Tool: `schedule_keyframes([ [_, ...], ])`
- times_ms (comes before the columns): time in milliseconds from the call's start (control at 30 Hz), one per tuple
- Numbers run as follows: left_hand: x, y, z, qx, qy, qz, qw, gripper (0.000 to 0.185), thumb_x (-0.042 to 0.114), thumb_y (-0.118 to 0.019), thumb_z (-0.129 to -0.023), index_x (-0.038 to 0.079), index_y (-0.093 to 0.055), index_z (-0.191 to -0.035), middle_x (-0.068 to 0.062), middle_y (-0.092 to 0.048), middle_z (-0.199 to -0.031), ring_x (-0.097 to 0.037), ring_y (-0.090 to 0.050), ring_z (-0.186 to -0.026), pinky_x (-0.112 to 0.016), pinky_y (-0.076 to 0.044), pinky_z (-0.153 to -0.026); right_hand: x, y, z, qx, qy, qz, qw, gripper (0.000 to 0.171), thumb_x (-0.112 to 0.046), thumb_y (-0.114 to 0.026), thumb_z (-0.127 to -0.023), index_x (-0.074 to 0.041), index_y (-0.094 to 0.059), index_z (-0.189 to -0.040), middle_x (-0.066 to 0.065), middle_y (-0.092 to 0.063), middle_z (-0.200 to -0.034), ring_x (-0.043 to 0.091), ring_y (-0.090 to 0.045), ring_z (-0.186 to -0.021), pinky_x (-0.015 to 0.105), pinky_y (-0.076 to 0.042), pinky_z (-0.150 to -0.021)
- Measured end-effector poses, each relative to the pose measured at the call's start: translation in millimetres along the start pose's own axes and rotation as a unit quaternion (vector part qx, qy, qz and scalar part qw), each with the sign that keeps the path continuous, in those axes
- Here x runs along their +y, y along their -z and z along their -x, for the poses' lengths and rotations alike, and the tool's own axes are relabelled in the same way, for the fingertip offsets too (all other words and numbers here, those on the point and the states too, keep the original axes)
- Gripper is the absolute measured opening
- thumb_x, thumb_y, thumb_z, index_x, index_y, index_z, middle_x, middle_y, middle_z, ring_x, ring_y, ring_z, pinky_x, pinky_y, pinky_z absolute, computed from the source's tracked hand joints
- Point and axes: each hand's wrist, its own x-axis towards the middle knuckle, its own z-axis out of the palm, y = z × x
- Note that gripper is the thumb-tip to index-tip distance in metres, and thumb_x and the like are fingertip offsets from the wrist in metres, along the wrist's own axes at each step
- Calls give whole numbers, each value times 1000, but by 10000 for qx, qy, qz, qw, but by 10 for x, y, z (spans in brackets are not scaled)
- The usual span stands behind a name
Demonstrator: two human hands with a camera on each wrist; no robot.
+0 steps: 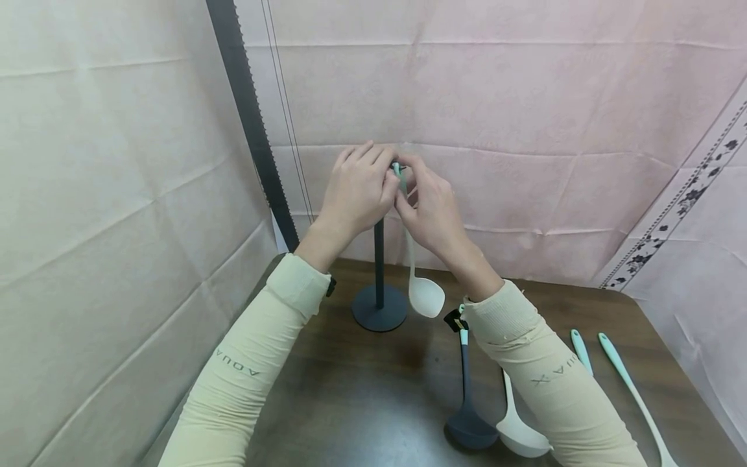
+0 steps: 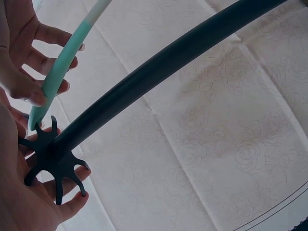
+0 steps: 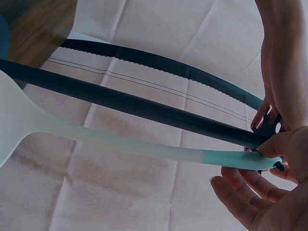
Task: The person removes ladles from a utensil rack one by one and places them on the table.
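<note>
A dark utensil stand [image 1: 379, 259] stands upright at the back of the table, with several curved hooks [image 2: 58, 185] around its top. My left hand [image 1: 360, 188] grips that hooked top, its fingers behind the hooks. Beside it, my right hand [image 1: 433, 206] pinches the teal handle end of a white cooking utensil [image 1: 426, 297], which hangs down along the pole with its broad rounded head lowest. In the right wrist view, a hook tip [image 3: 279, 166] shows at the end of the teal handle [image 3: 231, 159]. Whether the handle's weight rests on that hook, I cannot tell.
On the brown table [image 1: 338, 389] lie a dark ladle [image 1: 471, 428] and a white ladle [image 1: 522, 438], partly under my right sleeve. Two more teal handles [image 1: 613, 353] lie farther right. Pale cloth [image 1: 496, 97] hangs close behind the stand and along the left.
</note>
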Motion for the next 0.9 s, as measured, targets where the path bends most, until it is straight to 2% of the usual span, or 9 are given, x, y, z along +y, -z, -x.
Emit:
schedule_keyframes([
  [233, 15, 1, -1, -55, 16, -12, 10000, 48, 27, -34, -106, 11, -65, -138, -7, -65, -146, -34, -51, -145, -50, -30, -125, 13, 27, 24, 12, 6, -22, 10000, 46, -12, -63, -102, -10, -53, -147, 9, -70, -91, 23, -70, -76, 38, -59, -69],
  [533, 3, -17, -5, 43, -29, 46, 10000, 48, 26, -34, -105, 10, -66, -137, -7, -65, -145, -35, -52, -144, -50, -31, -124, 39, 65, 28, 82, 76, 67, 9999, 46, -10, -64, -100, -10, -55, -145, 10, -69, -90, 23, -70, -74, 39, -58, -68],
  [900, 1, -13, -1, 146, -20, 87, 9999, 47, 24, -37, -105, 11, -66, -138, -7, -66, -144, -34, -54, -143, -51, -33, -123, 55, 92, 46, 314, 119, 1, 9994, 43, -8, -63, -99, -3, -58, -142, 11, -69, -89, 25, -70, -72, 39, -59, -65],
])
